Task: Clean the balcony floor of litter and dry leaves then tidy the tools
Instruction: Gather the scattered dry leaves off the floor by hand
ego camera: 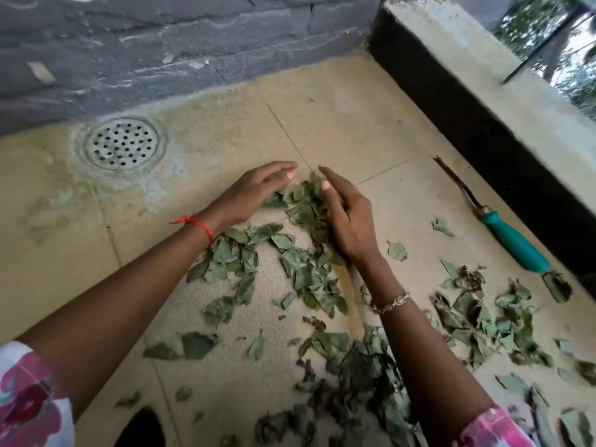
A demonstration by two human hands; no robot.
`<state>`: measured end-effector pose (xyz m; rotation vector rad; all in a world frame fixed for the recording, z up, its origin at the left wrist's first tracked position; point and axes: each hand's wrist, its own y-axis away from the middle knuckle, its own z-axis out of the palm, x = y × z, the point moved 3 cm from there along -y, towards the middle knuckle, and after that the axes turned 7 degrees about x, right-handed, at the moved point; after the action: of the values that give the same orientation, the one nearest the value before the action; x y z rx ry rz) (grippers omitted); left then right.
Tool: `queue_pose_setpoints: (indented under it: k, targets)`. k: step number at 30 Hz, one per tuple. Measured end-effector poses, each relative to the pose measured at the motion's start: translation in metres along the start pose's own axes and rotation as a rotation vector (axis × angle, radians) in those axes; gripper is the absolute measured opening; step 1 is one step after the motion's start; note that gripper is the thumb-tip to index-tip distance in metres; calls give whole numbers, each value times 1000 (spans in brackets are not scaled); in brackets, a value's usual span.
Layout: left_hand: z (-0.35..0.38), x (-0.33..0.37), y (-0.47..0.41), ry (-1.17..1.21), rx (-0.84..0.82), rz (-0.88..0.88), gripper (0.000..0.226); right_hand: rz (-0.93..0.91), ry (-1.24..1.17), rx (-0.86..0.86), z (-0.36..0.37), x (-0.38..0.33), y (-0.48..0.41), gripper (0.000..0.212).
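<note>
Dry green leaves [300,269] lie scattered over the beige balcony floor [338,124], thickest in the middle and toward the lower right. My left hand [254,191] lies flat with straight fingers at the far left edge of a small heap of leaves [303,196]. My right hand [346,217] stands on its edge along the heap's right side, fingers straight. The two hands face each other with the heap between them. A garden tool with a teal handle [512,243] lies on the floor to the right, near the parapet.
A round perforated drain cover [122,144] sits in the floor at the left, below the grey stone wall [161,43]. A low parapet [483,91] with a dark inner face runs along the right side. More leaves [483,321] pile at the lower right.
</note>
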<state>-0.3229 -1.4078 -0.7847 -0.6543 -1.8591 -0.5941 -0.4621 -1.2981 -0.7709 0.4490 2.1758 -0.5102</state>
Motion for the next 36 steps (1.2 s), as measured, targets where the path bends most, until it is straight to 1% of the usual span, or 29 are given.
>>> queue_pose_setpoints:
  k: [2,3,4,5,6,7,8,9,11,12,14,15,17,19,20,22,24,25,27,29,30,31,32,33,34,36]
  targets:
    - [-5,-1,8,0,-1,-23,56,73,-100,56,3,-5,4,50]
    - [-8,-2,12,-10,-3,-37,56,96,-75,42,7,-6,4,54]
    - [-8,-3,12,-20,-14,-47,56,90,17,5,11,-4,2,58]
    - [-9,-3,17,-27,-18,-50,56,55,109,-64,16,-6,4,61]
    - [-9,-3,21,-23,-24,-51,54,21,138,-120,21,-8,7,61]
    - [-7,-1,21,-6,-33,-49,53,13,91,-143,22,-8,7,58]
    - [-9,0,25,8,-21,-58,53,13,-12,-141,23,-12,8,54]
    - [-12,2,30,21,-5,-61,53,12,-99,-98,22,-16,9,49]
    - [-17,5,36,44,31,-66,52,24,-149,2,17,-15,2,45]
    - [-21,5,41,50,55,-67,52,37,-123,-3,19,-15,-2,48]
    - [-27,6,47,58,88,-61,52,57,11,-119,27,-13,-10,57]
    - [-29,7,52,51,110,-60,53,24,77,-198,32,-15,-10,58]
    - [-33,6,64,6,181,-69,55,-51,137,-335,41,-24,-4,53]
    - [-38,2,79,-70,269,-80,50,-73,63,-422,46,-34,11,43]
    - [-40,0,88,-105,307,-79,45,-65,-24,-433,47,-36,19,39]
    - [-43,-5,105,-138,360,-71,41,-27,-232,-362,44,-40,30,35]
    - [-46,-9,118,-125,389,-80,40,-4,-318,-291,41,-43,33,37]
    - [-46,-12,123,-119,399,-84,40,4,-287,-301,43,-45,33,37]
    - [-43,-18,132,-122,392,-88,40,-7,-129,-391,50,-50,32,40]
    - [-36,-23,137,-147,359,-78,46,-99,44,-519,62,-56,37,45]
    - [-32,-24,139,-167,344,-72,51,-142,92,-583,66,-59,40,47]
    - [-28,-24,140,-188,338,-67,56,-157,94,-629,67,-61,44,47]
    - [-26,-24,141,-198,341,-61,59,-130,50,-634,64,-64,48,45]
    - [-24,-23,142,-188,352,-57,59,-73,-35,-581,58,-66,50,44]
    - [-24,-22,143,-156,368,-58,59,-14,-135,-473,49,-67,51,43]
    - [-25,-22,146,-90,414,-60,58,84,-269,-185,24,-64,56,36]
